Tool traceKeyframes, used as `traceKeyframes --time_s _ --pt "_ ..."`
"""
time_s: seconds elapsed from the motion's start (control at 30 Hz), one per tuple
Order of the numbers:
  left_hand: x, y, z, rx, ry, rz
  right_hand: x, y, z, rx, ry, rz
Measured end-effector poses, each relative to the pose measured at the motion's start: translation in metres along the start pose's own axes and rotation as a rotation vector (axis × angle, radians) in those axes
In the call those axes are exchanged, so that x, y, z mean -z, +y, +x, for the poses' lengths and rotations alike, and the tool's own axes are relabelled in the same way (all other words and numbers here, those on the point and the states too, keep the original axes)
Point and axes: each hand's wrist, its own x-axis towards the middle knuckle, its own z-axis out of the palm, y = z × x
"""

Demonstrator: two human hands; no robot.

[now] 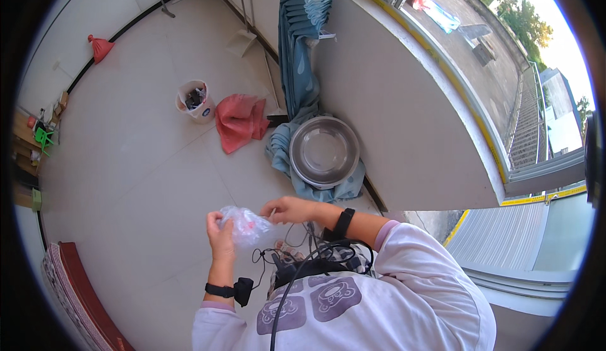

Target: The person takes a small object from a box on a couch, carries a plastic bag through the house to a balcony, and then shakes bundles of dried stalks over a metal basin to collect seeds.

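Note:
In front of my body, my left hand grips a crumpled clear plastic bag with something pinkish inside. My right hand is at the bag's right end, its fingers pinched around a small, thin pale piece. Whether that piece belongs to the bag I cannot tell. Beyond my right hand, a round stainless steel basin rests on the bunched lower end of a blue curtain.
A white bin with dark items inside stands beside a red plastic bag on the tiled floor. A broom and a dustpan are by the wall. A tied red bag lies farther off. Black cables hang at my waist.

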Motion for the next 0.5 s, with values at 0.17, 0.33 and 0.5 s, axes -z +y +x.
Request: traceKeyframes --time_s 0.17,0.33,0.5 --pt "0.015 0.019 0.001 -0.005 0.209 0.155 0.079 0.101 -0.032 -0.333 0.216 0.274" --pt "0.041 -0.005 0.0 0.008 0.342 0.308 0.145 0.175 -0.072 -0.446 0.577 0.345" --pt "0.013 -0.026 0.02 0.148 0.279 0.435 0.192 0.299 -0.131 -0.675 0.895 0.209"
